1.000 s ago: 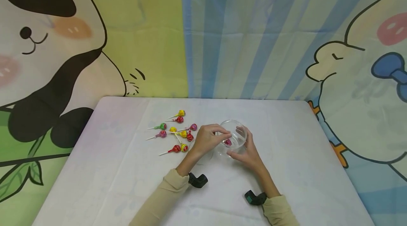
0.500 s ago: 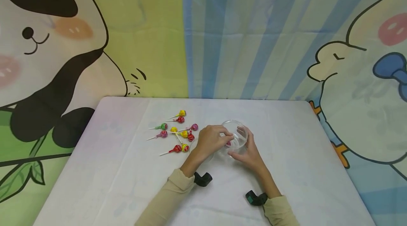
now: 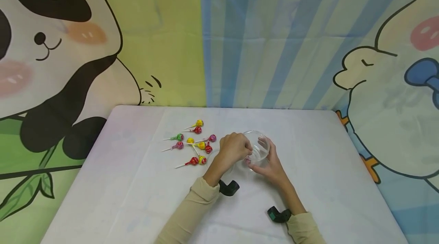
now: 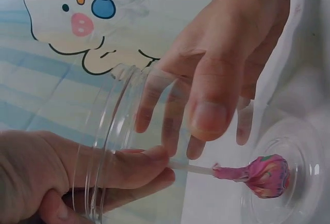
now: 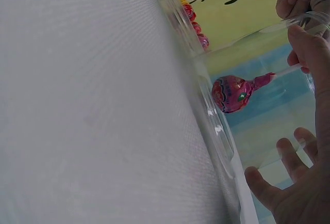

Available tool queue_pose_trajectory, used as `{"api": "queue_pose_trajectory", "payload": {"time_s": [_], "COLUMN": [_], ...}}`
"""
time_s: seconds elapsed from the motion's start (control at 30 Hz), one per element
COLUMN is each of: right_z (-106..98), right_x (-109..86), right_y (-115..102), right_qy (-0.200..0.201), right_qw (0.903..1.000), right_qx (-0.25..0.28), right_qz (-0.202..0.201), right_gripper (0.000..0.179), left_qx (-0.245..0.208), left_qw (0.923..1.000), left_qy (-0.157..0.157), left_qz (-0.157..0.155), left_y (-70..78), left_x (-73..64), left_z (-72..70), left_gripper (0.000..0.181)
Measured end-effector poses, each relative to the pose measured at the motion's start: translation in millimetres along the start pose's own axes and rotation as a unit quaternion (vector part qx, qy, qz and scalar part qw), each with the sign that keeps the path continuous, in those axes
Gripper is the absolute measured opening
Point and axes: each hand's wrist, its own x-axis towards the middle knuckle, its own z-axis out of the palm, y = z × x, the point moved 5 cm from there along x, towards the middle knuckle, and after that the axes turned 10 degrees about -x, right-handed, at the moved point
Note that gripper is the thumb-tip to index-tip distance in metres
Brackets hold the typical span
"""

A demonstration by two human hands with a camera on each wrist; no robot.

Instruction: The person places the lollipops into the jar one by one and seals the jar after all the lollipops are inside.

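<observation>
A clear round jar [image 3: 262, 155] stands on the table, its mouth facing up. My right hand [image 3: 272, 166] holds it from the right side, thumb near and fingers behind. My left hand [image 3: 234, 148] reaches in over the rim [image 4: 105, 146]. Between thumb and finger it pinches the white stick of a lollipop [image 4: 268, 176] with a pink wrapper. The candy end points down, close over the jar's bottom, as the right wrist view of the lollipop [image 5: 230, 94] also shows. In the head view the left hand hides most of that lollipop.
Several wrapped lollipops [image 3: 201, 145] in red, yellow, green and pink lie loosely grouped left of the jar. A clear round rim [image 3: 208, 157] shows beside the left wrist, partly covered by it. White cloth covers the table [image 3: 137, 198]; a cartoon curtain [image 3: 267, 38] hangs behind.
My left hand has moved a little right and down into the jar with the lollipop, whose pink end was visible earlier in the head view. The right hand keeps its hold on the jar.
</observation>
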Motion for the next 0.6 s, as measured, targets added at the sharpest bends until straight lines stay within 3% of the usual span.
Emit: {"api": "queue_pose_trajectory", "payload": {"time_s": [0.47,0.53,0.6], "right_z": [-1,-1,0], "right_x": [0.1,0.0,-0.1], "right_y": [2,2,2], "right_qy": [-0.008,-0.006,-0.004], "right_qw": [0.9999,1.0000,1.0000], "right_qx": [-0.010,-0.007,-0.008], "right_qz": [-0.001,0.001,-0.002], "right_gripper": [0.098,0.098,0.098], "left_qx": [0.016,0.006,-0.021], "left_qw": [0.9994,0.9999,0.9981], "left_qy": [-0.028,-0.010,0.037], "left_qz": [-0.015,0.002,0.044], "left_y": [0.7,-1.1,-4.3], "left_x": [0.0,-4.0,-14.2], "left_z": [-0.6,-1.1,-3.3], "left_gripper": [0.009,0.012,0.016]}}
